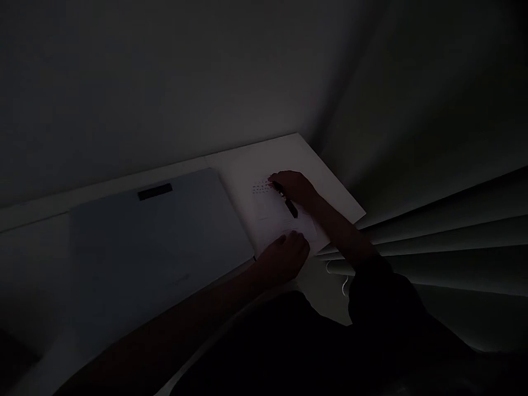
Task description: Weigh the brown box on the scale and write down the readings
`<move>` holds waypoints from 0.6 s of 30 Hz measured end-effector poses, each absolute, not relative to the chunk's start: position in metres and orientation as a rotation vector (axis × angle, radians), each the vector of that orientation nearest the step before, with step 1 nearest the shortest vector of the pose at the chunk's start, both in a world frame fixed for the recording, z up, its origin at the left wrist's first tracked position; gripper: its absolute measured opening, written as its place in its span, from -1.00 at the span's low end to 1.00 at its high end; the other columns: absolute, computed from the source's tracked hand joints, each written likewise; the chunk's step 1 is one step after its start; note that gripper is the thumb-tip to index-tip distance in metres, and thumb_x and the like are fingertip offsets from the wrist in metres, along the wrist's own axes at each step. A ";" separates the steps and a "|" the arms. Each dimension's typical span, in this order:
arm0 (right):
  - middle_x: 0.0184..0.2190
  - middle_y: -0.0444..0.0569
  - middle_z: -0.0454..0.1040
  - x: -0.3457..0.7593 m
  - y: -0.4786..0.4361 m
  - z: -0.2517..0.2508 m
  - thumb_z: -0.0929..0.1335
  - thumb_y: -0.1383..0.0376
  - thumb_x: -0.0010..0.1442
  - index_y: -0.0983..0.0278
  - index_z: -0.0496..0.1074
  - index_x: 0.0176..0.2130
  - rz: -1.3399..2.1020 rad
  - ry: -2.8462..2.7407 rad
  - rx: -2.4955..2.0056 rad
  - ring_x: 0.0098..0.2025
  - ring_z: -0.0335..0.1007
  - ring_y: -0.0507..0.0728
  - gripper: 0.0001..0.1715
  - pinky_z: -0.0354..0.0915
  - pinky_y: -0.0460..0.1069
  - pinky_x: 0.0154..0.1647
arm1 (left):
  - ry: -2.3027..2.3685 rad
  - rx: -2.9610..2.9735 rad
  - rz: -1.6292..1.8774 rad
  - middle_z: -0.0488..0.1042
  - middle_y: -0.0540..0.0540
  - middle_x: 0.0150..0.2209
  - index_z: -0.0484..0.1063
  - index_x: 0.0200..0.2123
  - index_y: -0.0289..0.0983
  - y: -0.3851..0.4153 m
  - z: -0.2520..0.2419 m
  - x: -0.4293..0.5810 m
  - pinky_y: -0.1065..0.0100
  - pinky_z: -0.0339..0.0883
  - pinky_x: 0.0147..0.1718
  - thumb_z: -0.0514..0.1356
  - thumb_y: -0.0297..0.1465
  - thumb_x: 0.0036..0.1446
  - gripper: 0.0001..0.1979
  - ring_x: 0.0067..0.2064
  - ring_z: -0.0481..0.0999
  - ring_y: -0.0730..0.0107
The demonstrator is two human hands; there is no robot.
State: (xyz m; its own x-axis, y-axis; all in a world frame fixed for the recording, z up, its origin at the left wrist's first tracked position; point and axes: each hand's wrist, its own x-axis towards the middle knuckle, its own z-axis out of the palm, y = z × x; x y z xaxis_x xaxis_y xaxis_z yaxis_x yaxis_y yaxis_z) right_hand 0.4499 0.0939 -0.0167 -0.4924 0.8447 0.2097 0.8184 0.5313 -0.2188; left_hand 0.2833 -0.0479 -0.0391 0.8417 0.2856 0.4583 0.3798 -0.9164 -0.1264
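Observation:
A white sheet of paper (pixel 270 212) lies on the white desk, with rows of small dark writing near its far left part. My right hand (pixel 295 187) is curled over the far part of the sheet, just right of that writing. A thick dark pen (pixel 291 208) slants from its fingertips down toward me. Near the sheet's close edge rests my left hand (pixel 291 254), its fingers curled in. Whatever may be under those fingers is hidden. The view is very dark, so fine detail is lost.
Left of the paper a large blue-grey flat panel (pixel 160 242) with a dark strip (pixel 154 192) covers much of the white desk (pixel 330 190). A pale wall (pixel 165 82) runs behind. Folded curtains (pixel 454 247) hang at the right, close to the desk's corner.

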 end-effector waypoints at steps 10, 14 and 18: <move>0.01 0.15 0.41 0.433 0.076 -0.006 0.13 0.54 0.32 0.35 0.34 0.15 -0.199 -2.868 -1.377 0.03 0.32 0.15 -0.52 0.30 -0.02 -0.21 | -0.512 -2.786 -0.576 0.47 -0.26 -0.02 0.41 -0.02 -0.39 -0.047 -0.040 0.284 0.30 0.48 -0.23 0.02 -0.40 0.31 -0.71 -0.02 0.47 0.18; 0.10 0.14 0.35 0.428 0.074 -0.005 0.12 0.57 0.31 0.34 0.28 0.22 -0.206 -2.872 -1.393 0.12 0.25 0.17 -0.44 0.31 -0.03 -0.16 | -0.489 -2.800 -0.477 0.45 -0.30 0.01 0.38 0.03 -0.41 -0.048 -0.037 0.283 0.28 0.49 -0.21 -0.01 -0.39 0.32 -0.68 0.01 0.47 0.15; 0.15 0.15 0.30 0.427 0.074 -0.005 0.06 0.55 0.33 0.35 0.23 0.27 -0.323 -2.912 -1.382 0.16 0.19 0.19 -0.40 0.28 -0.02 -0.12 | -0.458 -2.810 -0.378 0.44 -0.33 0.02 0.35 0.06 -0.45 -0.047 -0.033 0.282 0.24 0.48 -0.23 -0.06 -0.39 0.33 -0.64 0.04 0.46 0.07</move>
State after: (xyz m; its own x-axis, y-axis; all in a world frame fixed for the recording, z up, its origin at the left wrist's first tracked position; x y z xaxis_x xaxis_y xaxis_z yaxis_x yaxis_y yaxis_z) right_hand 0.4274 0.0739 -0.0050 -0.6321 0.7749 -0.0026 0.7554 0.6170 0.2205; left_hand 0.2823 -0.0474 -0.0332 0.9160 0.2716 0.2952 0.3416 -0.9139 -0.2193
